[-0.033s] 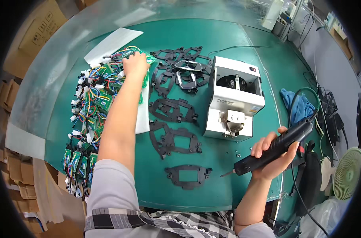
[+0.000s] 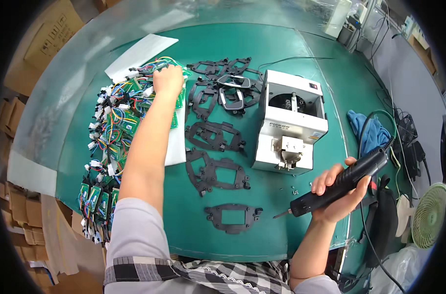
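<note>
Screwdriver (image 2: 344, 183) gripped in my closed right hand (image 2: 341, 209), long axis slanting down-left toward the nearest black frame (image 2: 215, 214) on the worktop (image 2: 272, 41). My left hand (image 2: 168, 80) reaches the wired circuit boards (image 2: 128, 125); its grip I cannot tell.
</note>
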`<state>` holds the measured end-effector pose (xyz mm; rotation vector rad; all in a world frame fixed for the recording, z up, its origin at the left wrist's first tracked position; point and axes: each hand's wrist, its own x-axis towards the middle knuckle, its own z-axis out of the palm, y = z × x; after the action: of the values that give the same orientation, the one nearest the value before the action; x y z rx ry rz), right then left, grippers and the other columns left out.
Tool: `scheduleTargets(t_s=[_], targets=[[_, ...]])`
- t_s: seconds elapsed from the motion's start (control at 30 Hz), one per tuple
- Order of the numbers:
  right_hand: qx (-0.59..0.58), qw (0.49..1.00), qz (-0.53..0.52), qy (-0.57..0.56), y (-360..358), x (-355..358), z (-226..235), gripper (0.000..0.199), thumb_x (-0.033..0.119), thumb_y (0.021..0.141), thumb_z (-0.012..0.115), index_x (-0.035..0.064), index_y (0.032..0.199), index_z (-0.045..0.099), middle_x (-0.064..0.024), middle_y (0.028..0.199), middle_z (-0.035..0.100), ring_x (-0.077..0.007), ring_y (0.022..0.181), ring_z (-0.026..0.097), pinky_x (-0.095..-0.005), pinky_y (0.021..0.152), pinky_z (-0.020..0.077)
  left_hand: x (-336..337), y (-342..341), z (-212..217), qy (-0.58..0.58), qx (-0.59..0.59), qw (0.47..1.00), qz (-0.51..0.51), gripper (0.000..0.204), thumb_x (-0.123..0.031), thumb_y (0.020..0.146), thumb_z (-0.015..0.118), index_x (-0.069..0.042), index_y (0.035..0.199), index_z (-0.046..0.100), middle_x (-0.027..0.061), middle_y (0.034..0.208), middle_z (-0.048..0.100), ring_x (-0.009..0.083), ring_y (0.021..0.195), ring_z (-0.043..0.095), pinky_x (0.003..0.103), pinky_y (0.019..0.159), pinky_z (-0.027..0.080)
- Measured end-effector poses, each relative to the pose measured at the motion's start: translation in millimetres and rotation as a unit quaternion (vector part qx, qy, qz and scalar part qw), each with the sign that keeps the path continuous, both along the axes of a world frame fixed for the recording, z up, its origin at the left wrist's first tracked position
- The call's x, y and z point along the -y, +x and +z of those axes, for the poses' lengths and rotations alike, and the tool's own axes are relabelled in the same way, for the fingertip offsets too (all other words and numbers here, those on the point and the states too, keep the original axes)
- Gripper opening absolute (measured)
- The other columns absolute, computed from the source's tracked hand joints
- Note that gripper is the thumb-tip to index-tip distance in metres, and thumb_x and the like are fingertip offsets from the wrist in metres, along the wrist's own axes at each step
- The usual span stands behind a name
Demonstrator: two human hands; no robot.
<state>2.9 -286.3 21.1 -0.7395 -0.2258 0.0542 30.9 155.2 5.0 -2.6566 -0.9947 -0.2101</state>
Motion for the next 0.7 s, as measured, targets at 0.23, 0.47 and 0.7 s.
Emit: scheduleTargets(t_s=[0.23, 0.47, 0.7], targets=[[-0.001, 1.000, -0.008, 0.004, -2, 2, 2, 0.052, 0.054, 0.097, 0.038, 0.0053, 0.113, 0.044, -0.0087, 0.061, 0.048, -0.0188, 0.043, 0.050, -0.0327, 0.042, 0.0448, 19, -59, 38, 0.046, 0.313, 0.912, -0.261, 0.011, -0.020, 0.086, 0.063, -0.009, 0.086, 0.065, 0.0082, 0.086, 0.066, 0.0307, 0.087, 0.061, 0.042, 0.084, 0.045], [-0.030, 0.999, -0.014, 0.003, -2, -3, -2, 0.049, 0.053, 0.097, 0.040, 0.0062, 0.111, 0.046, -0.0083, 0.063, 0.049, -0.0190, 0.046, 0.049, -0.0332, 0.046, 0.0433, 110, -145, 95, -0.202, 0.344, 0.855, -0.330, 0.010, -0.010, 0.088, 0.058, -0.005, 0.093, 0.065, 0.0100, 0.088, 0.063, 0.0269, 0.080, 0.061, 0.034, 0.072, 0.048], [-0.063, 0.998, -0.012, 0.002, -6, -5, -1, 0.049, 0.055, 0.096, 0.042, 0.0078, 0.109, 0.047, -0.0084, 0.063, 0.049, -0.0206, 0.048, 0.049, -0.0352, 0.048, 0.0442, 234, -215, 3, -0.296, 0.095, 0.861, -0.403, 0.015, -0.015, 0.082, 0.066, -0.007, 0.093, 0.064, 0.0055, 0.093, 0.061, 0.0251, 0.089, 0.061, 0.039, 0.079, 0.047]])
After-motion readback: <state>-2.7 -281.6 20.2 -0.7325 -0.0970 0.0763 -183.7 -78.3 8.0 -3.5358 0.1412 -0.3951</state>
